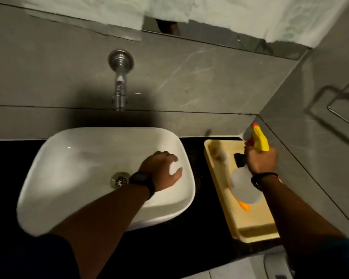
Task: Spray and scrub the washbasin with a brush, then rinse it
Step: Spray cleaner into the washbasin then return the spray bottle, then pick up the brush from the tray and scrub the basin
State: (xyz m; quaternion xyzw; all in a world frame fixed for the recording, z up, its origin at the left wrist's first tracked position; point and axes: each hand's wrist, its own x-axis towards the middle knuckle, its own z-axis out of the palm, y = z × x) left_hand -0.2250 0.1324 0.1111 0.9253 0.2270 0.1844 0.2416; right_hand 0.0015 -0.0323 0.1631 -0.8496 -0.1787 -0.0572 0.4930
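A white washbasin (73, 158) sits on a black counter, with a metal drain (119, 180) in its bottom and a chrome tap (120, 81) on the wall above. My left hand (163, 170) rests on the basin's right inner wall, fingers apart and holding nothing. My right hand (260, 160) is closed around the neck of a spray bottle (247, 188) with a yellow trigger head (260, 140) and a translucent body, held above a yellow tray (250, 232). A dark, brush-like object (239, 159) lies in the tray, partly hidden by my hand.
The tray stands on the counter (206, 238) to the right of the basin and holds an orange item (244, 206) and blurred pale items. Grey tiled walls close in behind and on the right, where a wire holder (347, 109) is mounted. Cloth hangs above.
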